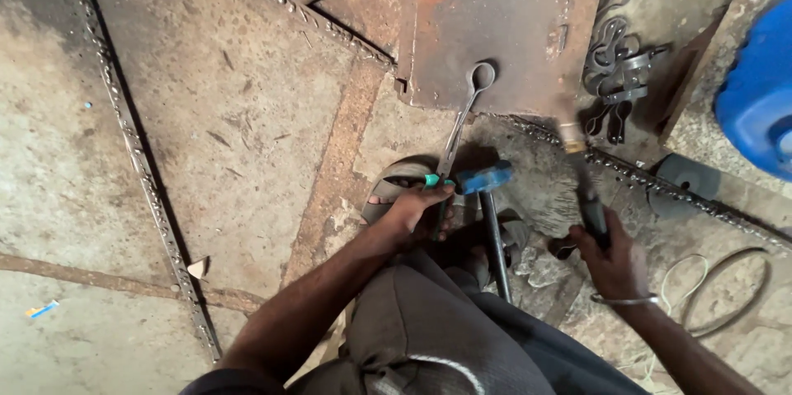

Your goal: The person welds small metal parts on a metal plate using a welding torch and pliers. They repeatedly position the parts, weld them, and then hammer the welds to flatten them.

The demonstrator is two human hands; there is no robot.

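Two hands at work over a rusty steel plate (503,23) on a concrete floor (239,139).

The left hand (417,209) is closed around green-handled pliers (445,165) that clamp a looped grey metal strip (473,96) lying on the plate's near edge. The right hand (615,259) is wrapped tight round a blurred dark-handled hammer (582,172). A blue-headed hammer (487,189) rests between them; a blue plastic drum (759,89) stands at the right edge.

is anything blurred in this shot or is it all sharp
Head view: the tool in the right hand is smeared by motion blur; the left hand, its pliers and the blue-headed hammer are sharp; light is soft, without glare.
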